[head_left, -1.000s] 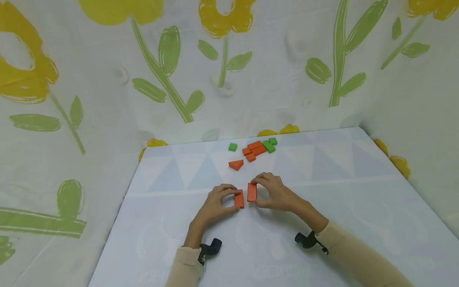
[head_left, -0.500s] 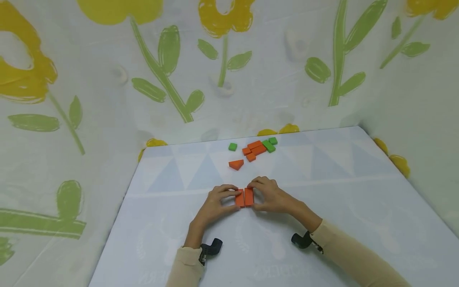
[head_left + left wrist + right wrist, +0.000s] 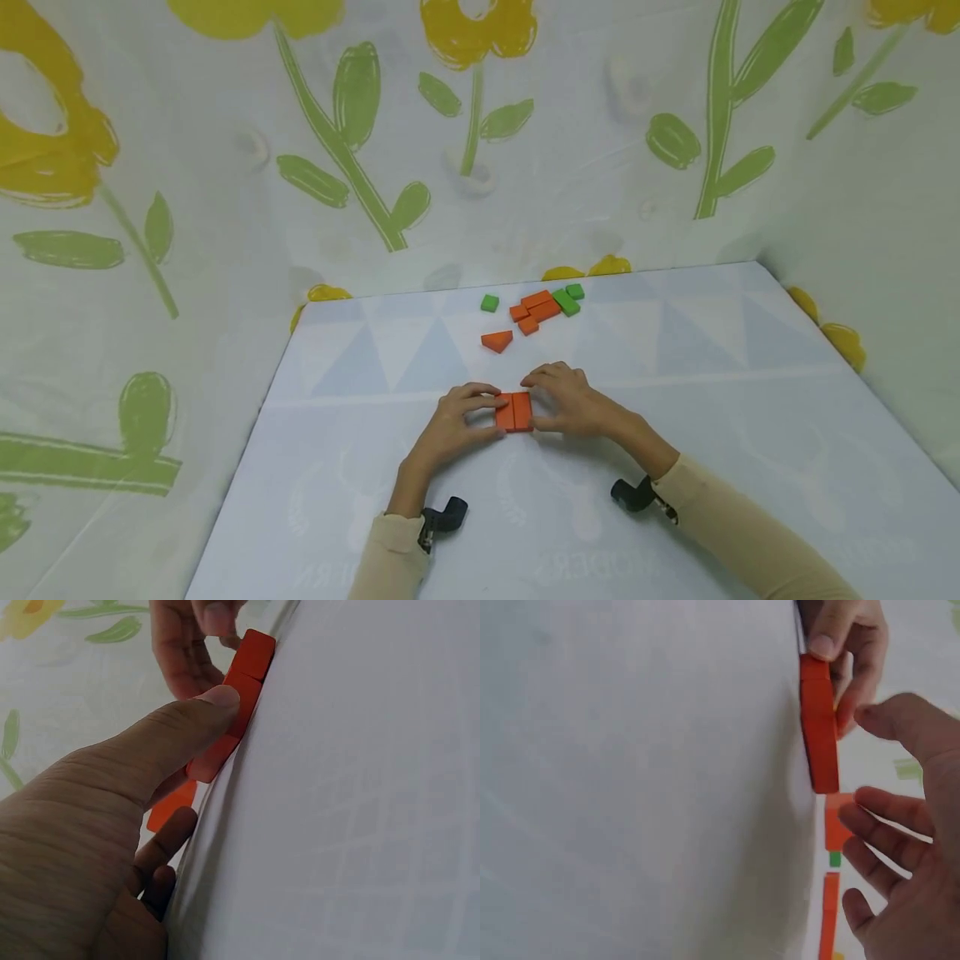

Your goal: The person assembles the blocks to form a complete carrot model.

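Observation:
Two orange-red rectangular blocks lie side by side on the table, long sides together. My left hand (image 3: 453,421) pinches the left block (image 3: 504,418) between thumb and fingers at its near and far ends. The left wrist view shows the thumb of that hand on the end of this block (image 3: 244,701). Close beside the right block (image 3: 522,412), my right hand (image 3: 573,404) has its fingers and thumb spread apart. In the right wrist view there is a gap between this right hand (image 3: 900,862) and the right block (image 3: 823,742).
Beyond the hands lies an orange triangular block (image 3: 497,342). Farther back are several orange blocks (image 3: 544,310), with green blocks (image 3: 566,302) beside them and a lone green block (image 3: 490,303) to their left. Flower-printed cloth (image 3: 555,192) stands behind the white table (image 3: 337,467).
The right hand brought its block leftward and nearer until it met the left one, then let go and drew slightly away. The left hand kept its hold.

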`<control>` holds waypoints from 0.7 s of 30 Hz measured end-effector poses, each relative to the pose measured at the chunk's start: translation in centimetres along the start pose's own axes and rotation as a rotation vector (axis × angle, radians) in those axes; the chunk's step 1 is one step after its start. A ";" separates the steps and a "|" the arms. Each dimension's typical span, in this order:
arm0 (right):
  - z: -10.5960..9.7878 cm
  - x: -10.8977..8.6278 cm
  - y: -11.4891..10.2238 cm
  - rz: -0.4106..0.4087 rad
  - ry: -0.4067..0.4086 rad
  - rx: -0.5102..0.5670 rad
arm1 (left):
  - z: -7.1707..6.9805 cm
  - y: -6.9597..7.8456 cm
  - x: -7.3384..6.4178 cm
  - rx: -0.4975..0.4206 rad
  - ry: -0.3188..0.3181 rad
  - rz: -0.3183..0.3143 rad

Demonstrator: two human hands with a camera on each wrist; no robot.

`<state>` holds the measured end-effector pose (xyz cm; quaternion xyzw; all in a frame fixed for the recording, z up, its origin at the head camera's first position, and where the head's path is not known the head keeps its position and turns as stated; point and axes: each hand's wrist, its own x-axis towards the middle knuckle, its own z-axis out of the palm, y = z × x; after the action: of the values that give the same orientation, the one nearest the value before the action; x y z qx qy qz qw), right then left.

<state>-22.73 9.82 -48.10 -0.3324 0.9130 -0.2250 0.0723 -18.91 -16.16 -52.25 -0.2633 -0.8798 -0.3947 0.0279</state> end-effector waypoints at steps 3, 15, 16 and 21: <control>-1.1 1.1 0.4 0.065 0.070 0.000 | 0.0 0.1 0.0 -0.001 0.002 -0.007; -4.4 7.7 4.5 0.372 0.294 -0.044 | -0.3 -0.2 -0.3 -0.004 0.014 -0.002; -4.4 8.0 4.8 0.385 0.290 -0.053 | -0.2 -0.2 -0.3 -0.007 0.012 -0.003; -4.2 9.0 5.7 0.434 0.290 -0.095 | 0.2 -0.2 -0.2 -0.018 0.005 -0.015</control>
<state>-34.08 9.51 -46.79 -0.0962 0.9733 -0.2063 -0.0285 -18.83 -16.20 -52.57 -0.2562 -0.8780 -0.4035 0.0249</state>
